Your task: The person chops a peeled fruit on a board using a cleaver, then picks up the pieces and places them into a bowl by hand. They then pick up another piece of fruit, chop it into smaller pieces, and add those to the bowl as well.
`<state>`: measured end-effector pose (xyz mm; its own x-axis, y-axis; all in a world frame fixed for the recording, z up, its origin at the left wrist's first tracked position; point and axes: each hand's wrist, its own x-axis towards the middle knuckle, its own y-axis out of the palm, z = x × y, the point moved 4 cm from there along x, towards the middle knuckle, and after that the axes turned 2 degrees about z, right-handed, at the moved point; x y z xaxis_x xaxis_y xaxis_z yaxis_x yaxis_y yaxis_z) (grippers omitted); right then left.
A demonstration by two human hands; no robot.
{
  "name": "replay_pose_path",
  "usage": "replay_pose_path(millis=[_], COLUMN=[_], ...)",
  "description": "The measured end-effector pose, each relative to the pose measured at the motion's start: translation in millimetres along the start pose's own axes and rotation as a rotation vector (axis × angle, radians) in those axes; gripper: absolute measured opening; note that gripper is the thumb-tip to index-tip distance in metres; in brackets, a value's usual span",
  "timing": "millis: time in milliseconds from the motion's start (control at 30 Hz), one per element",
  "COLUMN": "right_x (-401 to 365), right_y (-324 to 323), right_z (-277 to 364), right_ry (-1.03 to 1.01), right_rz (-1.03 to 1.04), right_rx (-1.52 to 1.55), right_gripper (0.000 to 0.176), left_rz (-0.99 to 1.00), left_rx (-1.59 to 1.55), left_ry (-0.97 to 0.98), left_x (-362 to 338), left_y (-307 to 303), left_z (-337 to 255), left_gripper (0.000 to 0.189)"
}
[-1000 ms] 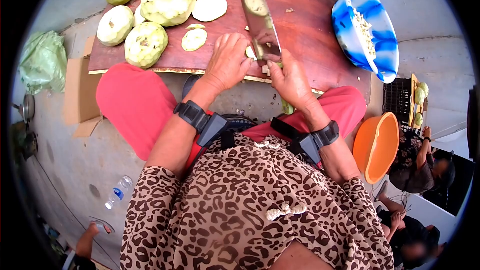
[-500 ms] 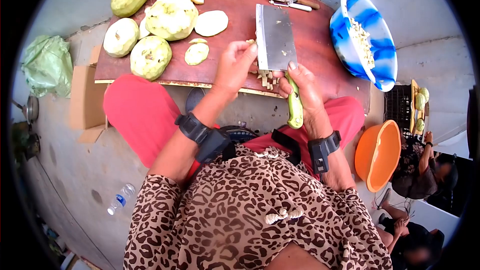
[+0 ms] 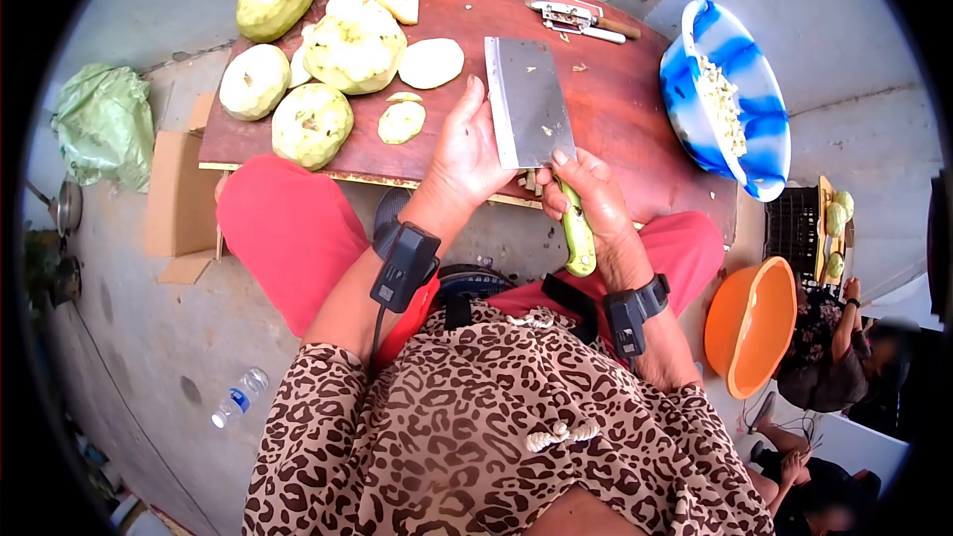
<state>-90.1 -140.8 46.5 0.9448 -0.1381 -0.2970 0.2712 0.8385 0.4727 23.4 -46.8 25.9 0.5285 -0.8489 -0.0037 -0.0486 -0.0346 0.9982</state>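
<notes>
My right hand (image 3: 594, 194) grips the green handle of a cleaver (image 3: 536, 104), whose broad blade is held over the table's near edge. Bits of pale flesh stick to the blade. At the blade's left side, my left hand (image 3: 469, 154) is open with its palm turned up and thumb spread; its other fingers are hidden behind the blade. Small pale cut pieces (image 3: 533, 182) show under the blade's near end, between my hands. Left of them on the red-brown table (image 3: 615, 149) lie several peeled pale green fruits or gourds (image 3: 354, 50) and a cut slice (image 3: 402, 123).
A peeler-like tool (image 3: 581, 18) lies at the table's far side. On the right stand a blue-and-white basin (image 3: 675, 89) with chopped pieces, an orange basin (image 3: 730, 337) and a black crate (image 3: 789, 223). Two people sit at the lower right. A plastic bottle (image 3: 238, 399) lies on the floor.
My left hand has gone from pinching by the blade's edge to palm up with the thumb spread. The cleaver has shifted slightly left and nearer to me.
</notes>
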Motion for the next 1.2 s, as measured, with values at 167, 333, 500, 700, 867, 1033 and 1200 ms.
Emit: replay_pose_path(millis=[167,333,500,700,867,1033,1200], right_x=[0,1,-3,-8,-27,-57,-78], right_y=[1,-6,-12,-23,-39,-66,-74], right_z=[4,7,11,20,23,-1,-26], right_ry=[0.013,0.000,-0.041,-0.098,-0.152,-0.142,-0.100], right_rz=[0.021,0.026,0.018,-0.093,-0.249,-0.371,-0.445], right_rx=[0.008,0.037,-0.022,-0.096,-0.118,-0.214,-0.244], right_gripper=[0.019,0.019,0.020,0.019,0.020,0.020,0.019], left_rz=[-0.012,-0.071,-0.145,-0.135,-0.260,-0.283,0.008], left_rx=[0.047,0.047,0.056,-0.105,0.009,1.206,2.291], left_ry=[0.048,0.013,0.071,0.049,0.232,0.489,0.633], left_x=[13,24,25,24,26,16,-7], left_y=[-7,-11,-8,-7,-6,-2,0], left_z=[-6,-5,-4,-24,-42,-26,10], left_gripper=[0.049,0.044,0.037,0.036,0.030,0.039,0.071])
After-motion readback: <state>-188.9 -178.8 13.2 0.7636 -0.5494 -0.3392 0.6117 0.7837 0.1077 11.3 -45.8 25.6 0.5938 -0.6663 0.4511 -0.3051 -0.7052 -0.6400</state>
